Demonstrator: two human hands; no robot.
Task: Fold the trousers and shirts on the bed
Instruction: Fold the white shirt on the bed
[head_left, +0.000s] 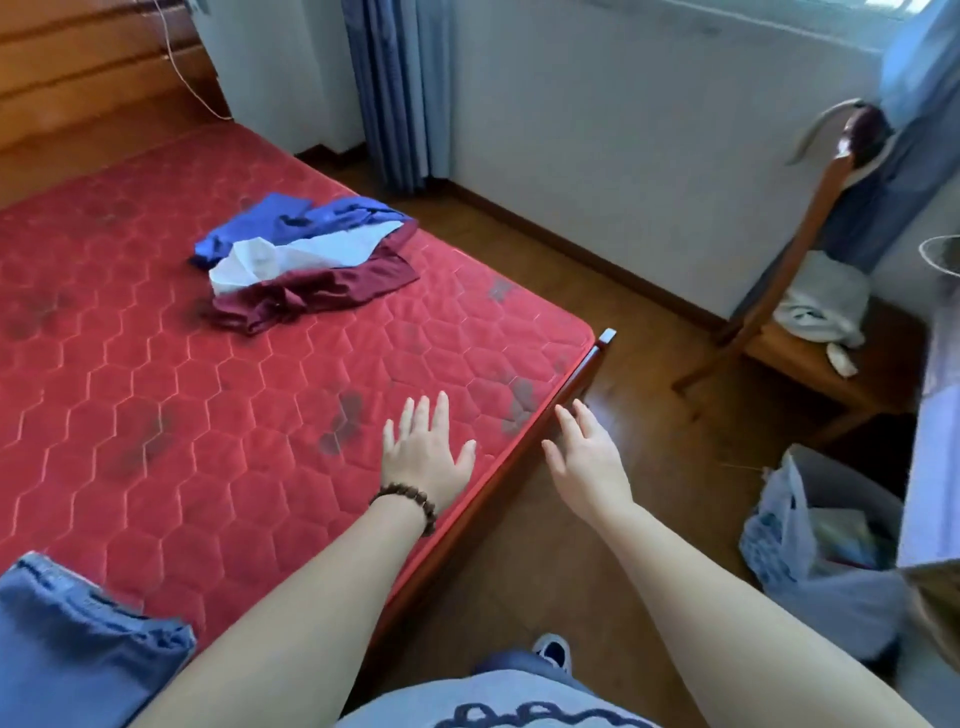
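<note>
Two empty hands above the mattress edge

Nearest me, my left hand (426, 457), bead bracelet (410, 501) at its wrist, spreads straight fingers over the red mattress (156, 415). My right hand (584, 462) hangs relaxed, fingers apart, beyond the bed edge. Farther off, crumpled blue, white and maroon garments (306, 260) lie heaped mid-mattress.

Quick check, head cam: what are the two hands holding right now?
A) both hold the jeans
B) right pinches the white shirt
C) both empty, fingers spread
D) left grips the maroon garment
C: the left hand and the right hand are both open with nothing in their grip, well short of the pile of clothes lying farther up the red mattress.
</note>
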